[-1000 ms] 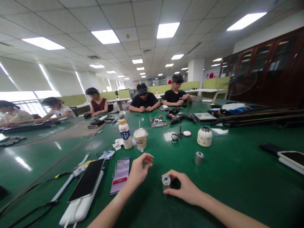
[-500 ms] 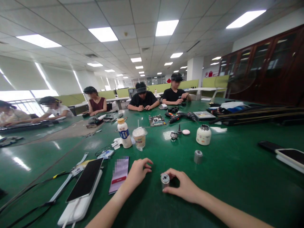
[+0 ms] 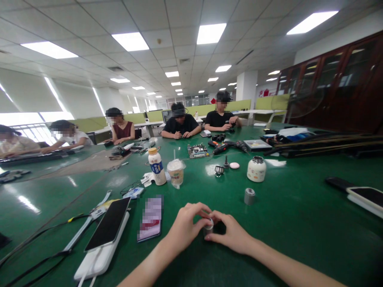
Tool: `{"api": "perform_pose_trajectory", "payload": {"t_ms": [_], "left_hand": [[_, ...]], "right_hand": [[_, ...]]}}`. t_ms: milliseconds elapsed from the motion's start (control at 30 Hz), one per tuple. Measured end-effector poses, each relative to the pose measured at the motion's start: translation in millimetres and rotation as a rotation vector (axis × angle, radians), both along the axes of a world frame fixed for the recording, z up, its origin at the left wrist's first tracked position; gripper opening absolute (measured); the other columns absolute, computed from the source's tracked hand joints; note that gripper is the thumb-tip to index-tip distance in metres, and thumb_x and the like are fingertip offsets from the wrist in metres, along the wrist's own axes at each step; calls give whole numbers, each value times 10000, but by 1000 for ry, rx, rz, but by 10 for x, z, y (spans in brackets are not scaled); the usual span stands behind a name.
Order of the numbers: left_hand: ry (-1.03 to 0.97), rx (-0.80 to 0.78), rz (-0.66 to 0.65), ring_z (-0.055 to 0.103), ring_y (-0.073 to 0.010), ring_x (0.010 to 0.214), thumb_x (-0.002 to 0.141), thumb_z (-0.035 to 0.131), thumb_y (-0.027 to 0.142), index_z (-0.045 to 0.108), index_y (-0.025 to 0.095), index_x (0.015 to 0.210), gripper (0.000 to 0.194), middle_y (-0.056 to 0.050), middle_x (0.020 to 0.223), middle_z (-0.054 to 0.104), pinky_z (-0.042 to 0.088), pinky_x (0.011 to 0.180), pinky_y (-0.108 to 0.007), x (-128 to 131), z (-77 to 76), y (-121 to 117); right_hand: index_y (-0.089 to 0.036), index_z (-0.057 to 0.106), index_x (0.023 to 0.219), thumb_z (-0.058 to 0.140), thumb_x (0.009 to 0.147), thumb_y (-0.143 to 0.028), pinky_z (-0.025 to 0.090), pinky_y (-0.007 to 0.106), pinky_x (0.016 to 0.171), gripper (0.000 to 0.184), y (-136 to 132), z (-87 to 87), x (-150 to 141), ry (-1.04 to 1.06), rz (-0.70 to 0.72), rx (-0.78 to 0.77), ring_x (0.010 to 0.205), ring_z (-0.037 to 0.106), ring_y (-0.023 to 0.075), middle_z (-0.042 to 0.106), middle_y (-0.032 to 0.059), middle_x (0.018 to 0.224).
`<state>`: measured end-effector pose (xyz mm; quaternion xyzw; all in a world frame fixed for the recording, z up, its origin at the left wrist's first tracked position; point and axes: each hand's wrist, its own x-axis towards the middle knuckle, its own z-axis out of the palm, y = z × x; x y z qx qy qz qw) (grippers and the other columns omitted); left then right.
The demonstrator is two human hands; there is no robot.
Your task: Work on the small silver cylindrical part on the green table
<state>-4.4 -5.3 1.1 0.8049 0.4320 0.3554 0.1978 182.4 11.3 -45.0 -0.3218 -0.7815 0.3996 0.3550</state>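
A small silver metal cylinder (image 3: 208, 230) stands upright on the green table in front of me. My right hand (image 3: 229, 233) has it between thumb and fingers from the right side. From the left, my left hand (image 3: 191, 219) reaches over, with its thumb and fingertips closed at the cylinder's upper end, covering most of the top face. A second metal cylinder (image 3: 249, 197) of similar look stands by itself, further off to the right. Behind that one is an uncapped white jar-shaped bottle (image 3: 256, 170).
Left of my hands lie a phone (image 3: 151, 218) and another phone on a white power bank (image 3: 100, 253) with cables. A milk bottle (image 3: 157, 167) and a lidded cup (image 3: 176, 173) stand ahead. Further back are a circuit board (image 3: 198, 150), power drills (image 3: 220, 148) and several seated people.
My left hand has moved right from beside the phone and closed on the top of the cylinder. My right hand keeps its hold in about the same place.
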Motion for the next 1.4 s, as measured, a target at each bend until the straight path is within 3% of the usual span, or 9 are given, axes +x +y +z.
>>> {"api": "perform_pose_trajectory", "payload": {"t_ms": [267, 467, 733, 900, 1000, 1067, 1167, 1300, 1400], "left_hand": [[-27, -62, -16, 734, -228, 909, 777, 698, 103, 648, 240, 995, 262, -4, 883, 794, 520, 845, -324, 11, 20, -13], [-140, -104, -112, 725, -177, 899, 754, 578, -29, 632, 203, 1067, 393, -25, 975, 754, 554, 823, -278, 10, 90, -52], [-252, -196, -163, 718, -178, 903, 776, 565, -31, 617, 175, 1092, 381, -58, 1054, 719, 574, 830, -304, 15, 19, -23], [-327, -142, -116, 713, -175, 876, 781, 582, -18, 634, 179, 1016, 311, -38, 951, 735, 570, 821, -300, 35, 15, -8], [-360, -52, -4, 710, -179, 863, 796, 599, 22, 632, 187, 973, 245, -30, 900, 735, 564, 815, -307, -36, 31, 76], [-353, -25, 83, 711, -181, 857, 790, 600, 29, 623, 185, 959, 232, -34, 897, 734, 563, 815, -313, -126, -8, 177], [-296, -110, 173, 720, -176, 858, 747, 571, -19, 608, 186, 974, 308, -34, 916, 731, 572, 805, -306, -265, -173, 344], [-257, -174, 213, 736, -180, 765, 693, 569, -49, 622, 174, 927, 328, -40, 879, 738, 590, 705, -294, -360, -417, 466], [-228, -188, 238, 738, -193, 796, 673, 601, -44, 638, 182, 923, 339, -35, 858, 753, 585, 736, -306, -385, -480, 474]], "right_hand": [[-208, 652, 1006, 791, 736, -360, 502, 308, 800, 340, 11, -36, -1, 2, -14, 1, 886, 680, 222, 739, 14, 944], [-201, 660, 979, 794, 733, -339, 495, 296, 785, 312, 17, -22, 1, 18, -5, 6, 865, 672, 213, 734, 3, 925], [-193, 667, 990, 794, 734, -352, 491, 297, 776, 327, 12, -31, -1, -4, -23, 33, 884, 667, 225, 728, 19, 948], [-192, 661, 993, 800, 728, -345, 497, 306, 803, 336, 14, -21, -1, 9, -12, 8, 887, 668, 222, 733, 15, 935], [-192, 661, 976, 799, 731, -326, 496, 300, 811, 311, 8, 8, -2, 22, 10, -17, 878, 669, 210, 733, 8, 915], [-193, 662, 1003, 796, 736, -308, 494, 301, 826, 319, 3, 24, -3, 24, 20, -29, 897, 669, 209, 735, 12, 936], [-197, 664, 1036, 796, 737, -289, 492, 304, 835, 340, -3, 30, -6, 18, 20, -35, 909, 670, 209, 738, 16, 958], [-196, 668, 1034, 802, 731, -286, 492, 309, 832, 344, -9, 14, -5, 3, 7, -31, 903, 670, 212, 738, 18, 955], [-195, 669, 1028, 805, 728, -288, 493, 309, 832, 342, -11, 17, -1, -1, 4, -32, 907, 669, 213, 738, 19, 957]]}}
